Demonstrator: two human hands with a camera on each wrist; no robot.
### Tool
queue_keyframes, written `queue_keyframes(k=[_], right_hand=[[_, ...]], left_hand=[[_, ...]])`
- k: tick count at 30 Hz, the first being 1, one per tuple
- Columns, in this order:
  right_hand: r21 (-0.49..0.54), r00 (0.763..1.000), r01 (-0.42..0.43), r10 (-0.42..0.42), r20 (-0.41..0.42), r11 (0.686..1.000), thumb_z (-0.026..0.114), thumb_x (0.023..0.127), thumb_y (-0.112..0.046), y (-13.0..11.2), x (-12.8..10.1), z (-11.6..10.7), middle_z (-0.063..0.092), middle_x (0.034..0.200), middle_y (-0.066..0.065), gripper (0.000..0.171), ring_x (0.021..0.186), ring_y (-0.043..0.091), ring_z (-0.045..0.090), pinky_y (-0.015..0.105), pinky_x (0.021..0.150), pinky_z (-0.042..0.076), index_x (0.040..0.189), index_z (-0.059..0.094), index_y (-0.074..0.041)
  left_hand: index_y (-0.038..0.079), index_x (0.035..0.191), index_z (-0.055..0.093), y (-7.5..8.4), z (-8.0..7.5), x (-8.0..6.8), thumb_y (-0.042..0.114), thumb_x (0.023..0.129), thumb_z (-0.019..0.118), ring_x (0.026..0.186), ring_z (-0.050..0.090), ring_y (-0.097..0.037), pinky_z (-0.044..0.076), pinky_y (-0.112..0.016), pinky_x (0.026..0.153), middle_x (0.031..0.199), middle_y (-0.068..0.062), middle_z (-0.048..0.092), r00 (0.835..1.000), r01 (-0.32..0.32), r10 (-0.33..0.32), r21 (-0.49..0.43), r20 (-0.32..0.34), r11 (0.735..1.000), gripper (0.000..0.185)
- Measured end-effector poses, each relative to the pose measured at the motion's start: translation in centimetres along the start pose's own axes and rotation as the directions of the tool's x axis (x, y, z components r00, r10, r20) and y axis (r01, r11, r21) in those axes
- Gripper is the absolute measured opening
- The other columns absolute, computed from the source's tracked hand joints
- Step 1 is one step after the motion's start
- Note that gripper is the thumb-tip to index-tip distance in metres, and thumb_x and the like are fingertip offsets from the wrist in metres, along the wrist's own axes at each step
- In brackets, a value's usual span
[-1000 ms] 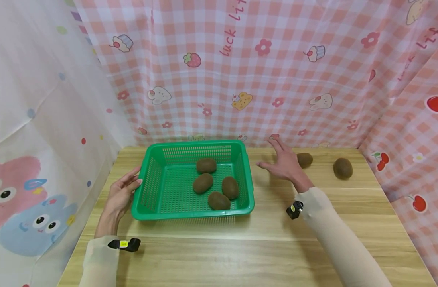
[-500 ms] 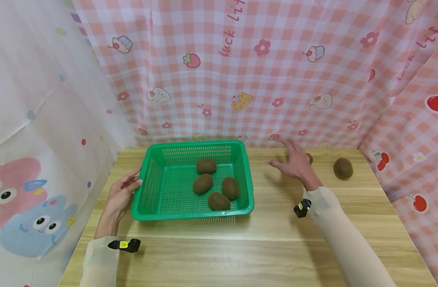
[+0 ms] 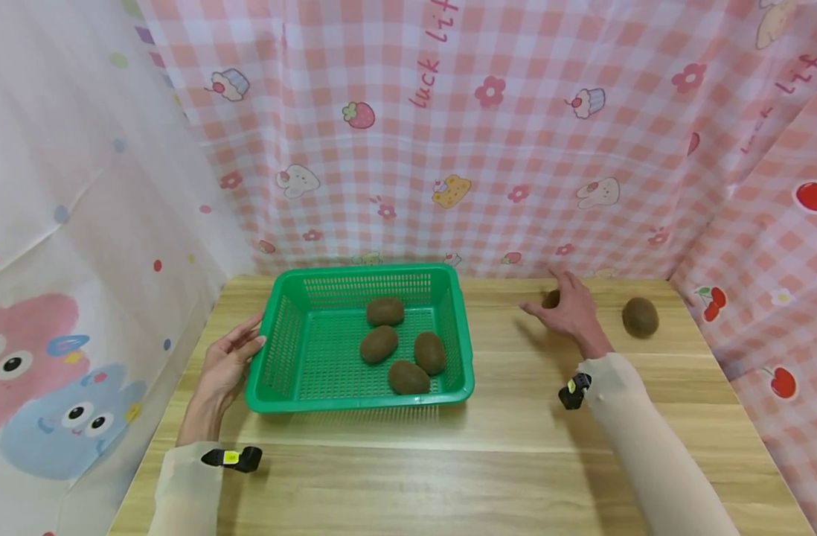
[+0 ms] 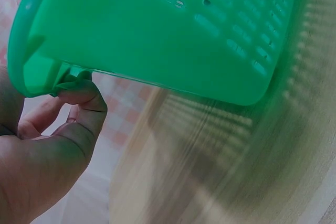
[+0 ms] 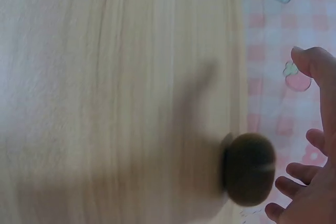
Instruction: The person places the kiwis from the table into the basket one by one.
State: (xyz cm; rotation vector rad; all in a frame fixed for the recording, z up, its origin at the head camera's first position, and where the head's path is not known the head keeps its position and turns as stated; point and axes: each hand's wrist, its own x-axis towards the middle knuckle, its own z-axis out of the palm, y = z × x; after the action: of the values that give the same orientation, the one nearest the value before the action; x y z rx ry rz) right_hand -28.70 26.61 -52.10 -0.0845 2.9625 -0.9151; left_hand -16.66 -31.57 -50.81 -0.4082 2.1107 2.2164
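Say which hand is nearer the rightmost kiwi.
Right: the right hand is left of that kiwi; the left hand is much farther left, holding the green basket.

Pink checked cloth (image 3: 529, 149) behind pale wooden tabletop (image 3: 408, 484)

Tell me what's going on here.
A person's left hand grips the left end of a green basket with four kiwis inside. The right hand hovers open over a fifth kiwi, not yet holding it. A sixth kiwi lies farther right on the table.
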Motion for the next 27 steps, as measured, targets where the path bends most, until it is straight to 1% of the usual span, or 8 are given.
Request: queue_keyframes(k=[3,9,12,18,23,27], right_hand=[[0.014,0.999,-0.028,0.028,-0.017,1.0,0.071,0.09,-0.057,0.8,-0.1,-0.1,0.021,0.164,0.032,0.101,0.149,0.055,0.021,0.075,0.117,0.023,0.162,0.023,-0.006],[0.06,0.996,-0.076,0.078,-0.033,0.995,0.072,0.091,-0.056,1.9,0.0,-0.1,0.022,0.163,0.032,0.102,0.149,0.054,0.021,0.075,0.117,0.023,0.163,0.021,-0.004],[0.102,0.995,-0.09,0.094,-0.042,0.991,0.073,0.092,-0.052,2.4,0.1,0.0,0.023,0.162,0.034,0.102,0.149,0.055,0.023,0.074,0.117,0.025,0.163,0.019,-0.002],[0.232,0.985,-0.148,0.164,-0.05,0.961,0.074,0.091,-0.049,2.9,-0.1,0.2,0.021,0.163,0.034,0.105,0.149,0.054,0.024,0.07,0.118,0.029,0.164,0.015,-0.003],[0.292,0.977,-0.175,0.203,-0.068,0.94,0.075,0.091,-0.048,3.3,-0.1,0.6,0.019,0.165,0.032,0.106,0.151,0.051,0.023,0.067,0.12,0.028,0.164,0.014,-0.003],[0.321,0.971,-0.179,0.22,-0.095,0.93,0.078,0.091,-0.042,3.6,-0.2,1.1,0.024,0.163,0.032,0.105,0.146,0.051,0.032,0.065,0.117,0.034,0.164,0.014,-0.003]], left_hand=[[0.007,0.158,0.039,0.0,0.0,0.0,0.015,0.101,0.066,0.098,0.062,0.0,0.059,-0.016,0.08,0.113,0.013,0.061,1.0,-0.005,0.005,0.001,-0.001,1.0,0.064],[0.005,0.158,0.038,0.0,0.1,0.1,0.014,0.101,0.066,0.097,0.062,-0.001,0.059,-0.016,0.079,0.112,0.013,0.062,1.0,-0.007,0.007,-0.008,-0.005,1.0,0.064],[0.006,0.158,0.039,-0.1,0.1,0.1,0.014,0.101,0.066,0.097,0.062,-0.001,0.059,-0.015,0.078,0.112,0.012,0.061,1.0,-0.003,0.003,-0.014,-0.007,1.0,0.064],[0.009,0.158,0.04,-0.1,0.0,0.0,0.016,0.101,0.067,0.1,0.059,-0.001,0.058,-0.015,0.079,0.116,0.011,0.057,1.0,0.004,-0.004,0.001,-0.004,1.0,0.063],[0.009,0.158,0.04,-0.2,0.0,0.1,0.016,0.101,0.067,0.098,0.06,-0.001,0.058,-0.015,0.078,0.114,0.012,0.059,1.0,0.006,-0.006,0.007,-0.009,1.0,0.063],[0.011,0.158,0.041,-0.1,-0.1,0.0,0.014,0.102,0.064,0.098,0.059,0.0,0.058,-0.015,0.079,0.114,0.012,0.057,1.0,0.014,-0.014,0.016,-0.016,1.0,0.061]])
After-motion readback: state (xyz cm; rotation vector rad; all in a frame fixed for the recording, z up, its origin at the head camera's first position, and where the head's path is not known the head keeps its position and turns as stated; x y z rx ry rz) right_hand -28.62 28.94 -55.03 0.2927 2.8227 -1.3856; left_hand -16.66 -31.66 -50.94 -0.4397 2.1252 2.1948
